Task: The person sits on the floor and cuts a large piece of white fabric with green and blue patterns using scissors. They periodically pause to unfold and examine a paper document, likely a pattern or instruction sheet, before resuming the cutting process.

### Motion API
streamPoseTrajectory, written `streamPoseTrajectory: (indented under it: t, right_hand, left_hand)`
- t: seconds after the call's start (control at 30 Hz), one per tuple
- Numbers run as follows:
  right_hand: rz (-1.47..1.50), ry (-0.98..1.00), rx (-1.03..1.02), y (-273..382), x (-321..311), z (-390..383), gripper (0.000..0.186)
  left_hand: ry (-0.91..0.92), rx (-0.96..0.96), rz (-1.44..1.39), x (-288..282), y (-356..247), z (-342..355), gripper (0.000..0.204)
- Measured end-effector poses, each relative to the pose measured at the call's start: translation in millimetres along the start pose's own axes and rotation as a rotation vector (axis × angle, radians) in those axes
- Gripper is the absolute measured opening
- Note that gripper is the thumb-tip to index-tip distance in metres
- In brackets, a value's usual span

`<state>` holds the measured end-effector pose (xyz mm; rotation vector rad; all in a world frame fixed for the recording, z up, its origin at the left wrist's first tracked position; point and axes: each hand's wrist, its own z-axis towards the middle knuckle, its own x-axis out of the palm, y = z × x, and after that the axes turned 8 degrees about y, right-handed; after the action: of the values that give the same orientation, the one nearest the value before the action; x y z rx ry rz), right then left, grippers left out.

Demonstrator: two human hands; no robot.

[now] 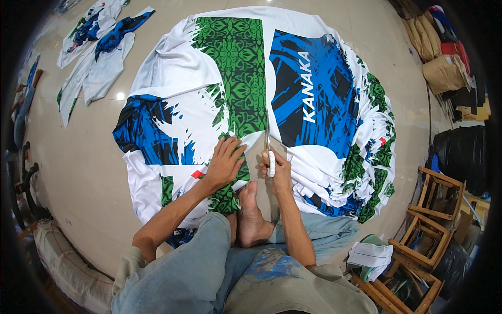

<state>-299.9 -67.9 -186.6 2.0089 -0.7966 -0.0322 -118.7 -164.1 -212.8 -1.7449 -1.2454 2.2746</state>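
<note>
A large printed cloth, white with green-and-black ornament and blue-and-black patches, spreads over the floor before me. My right hand grips a pair of scissors by its white-wrapped handle. The blades point away from me, at the gap where the cloth is parted between the green panel and a blue panel with white lettering. My left hand lies with fingers outstretched on the green part, left of the scissors. My bare foot rests just below, between the two hands.
Cut cloth pieces lie at the far left of the tiled floor. A pale sack sits at the lower left. Wooden frames and a black plastic bag stand on the right, with brown paper packages behind them.
</note>
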Motion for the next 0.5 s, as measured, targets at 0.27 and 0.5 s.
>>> streamPoseTrajectory:
  t: [0.27,0.5]
  right_hand:
    - [0.009,-0.001,-0.035,11.6,2.0,13.2,0.051]
    - [0.017,0.015,-0.044,13.4,1.6,32.2,0.050]
  left_hand:
    - [0.019,-0.008,-0.009,-0.8,-0.4,0.9,0.044]
    - [0.030,-0.009,-0.018,-2.5,-2.1,1.6,0.045]
